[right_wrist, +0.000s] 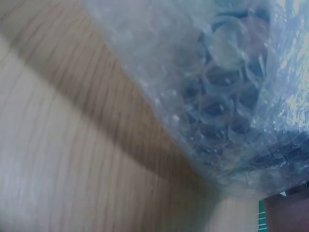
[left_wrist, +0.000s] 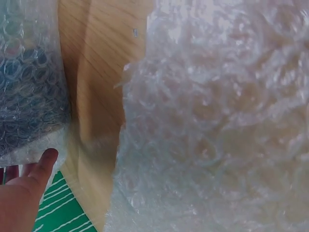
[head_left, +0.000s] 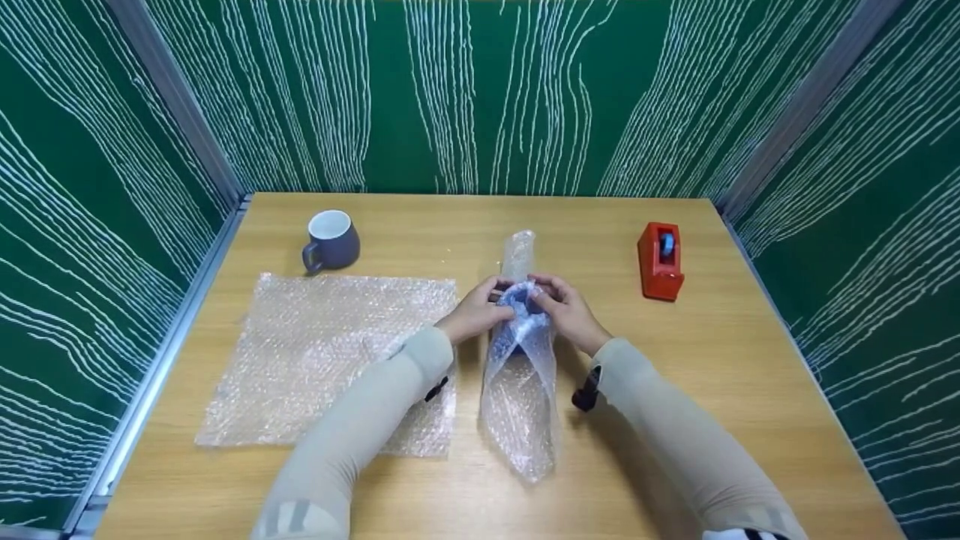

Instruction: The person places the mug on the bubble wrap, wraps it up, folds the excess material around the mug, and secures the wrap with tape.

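Note:
Between my hands stands a dark blue mug-like thing, partly wrapped in bubble wrap [head_left: 520, 412]. One tail of the wrap stretches toward me on the table, another points away. My left hand [head_left: 478, 309] grips the wrapped top from the left, thumb at the near side. From the right, my right hand [head_left: 571, 311] pinches the wrap at the rim, its thumb on the opening. The left wrist view shows left fingers [left_wrist: 42, 166] against the wrap's edge. Bubbles over the dark body fill much of the right wrist view, where the right hand [right_wrist: 288, 212] barely shows.
A flat bubble wrap sheet [head_left: 330, 352] lies to the left, partly under my left forearm. Behind it stands a grey-blue mug [head_left: 334, 244]. At the right back sits a red tape dispenser [head_left: 661, 262]. Green walls with white lines border the wooden table [head_left: 750, 420].

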Available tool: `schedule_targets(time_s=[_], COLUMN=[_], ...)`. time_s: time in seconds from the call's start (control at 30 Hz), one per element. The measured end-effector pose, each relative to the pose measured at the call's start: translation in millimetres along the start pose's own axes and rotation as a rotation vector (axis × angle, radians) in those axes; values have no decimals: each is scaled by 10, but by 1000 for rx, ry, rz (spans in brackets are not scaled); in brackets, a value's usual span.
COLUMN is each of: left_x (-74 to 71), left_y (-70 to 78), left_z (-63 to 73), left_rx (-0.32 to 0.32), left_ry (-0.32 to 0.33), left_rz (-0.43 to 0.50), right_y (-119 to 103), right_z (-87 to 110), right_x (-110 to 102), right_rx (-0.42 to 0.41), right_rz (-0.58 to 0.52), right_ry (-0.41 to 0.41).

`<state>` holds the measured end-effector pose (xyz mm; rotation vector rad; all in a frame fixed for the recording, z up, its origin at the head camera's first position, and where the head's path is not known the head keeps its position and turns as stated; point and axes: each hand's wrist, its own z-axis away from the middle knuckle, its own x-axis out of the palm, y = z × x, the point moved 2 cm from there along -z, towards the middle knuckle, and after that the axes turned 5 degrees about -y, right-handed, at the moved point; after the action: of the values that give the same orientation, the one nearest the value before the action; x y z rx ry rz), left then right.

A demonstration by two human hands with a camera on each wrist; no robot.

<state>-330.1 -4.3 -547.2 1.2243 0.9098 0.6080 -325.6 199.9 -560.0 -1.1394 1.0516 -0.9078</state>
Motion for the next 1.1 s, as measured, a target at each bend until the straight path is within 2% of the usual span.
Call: schedule_targets(time_s=[0.17, 0.37, 0.63, 0.87, 0.97, 1.1], left_x=[-3, -22, 12, 22, 38, 37], left_y=[-18, -23, -67, -71, -61, -40], left_z=[-43, -65, -82, -90, -82, -76], left_rx=[10, 20, -3, -22, -19, -19], left_ry=[67, 87, 106, 131, 139, 138], left_rz=[-77, -148, -122, -114, -127, -132], right_y=[32, 45, 48, 21, 19, 14], right_z=[-53, -78, -64, -249, -328, -450], right_x=[29, 55, -96, -238, -256, -246], right_rx=[-25, -32, 36, 69, 98, 137], right_rz=[-74, -109, -87, -62, -26, -32], right_ry=[62, 130, 125, 164, 132, 51])
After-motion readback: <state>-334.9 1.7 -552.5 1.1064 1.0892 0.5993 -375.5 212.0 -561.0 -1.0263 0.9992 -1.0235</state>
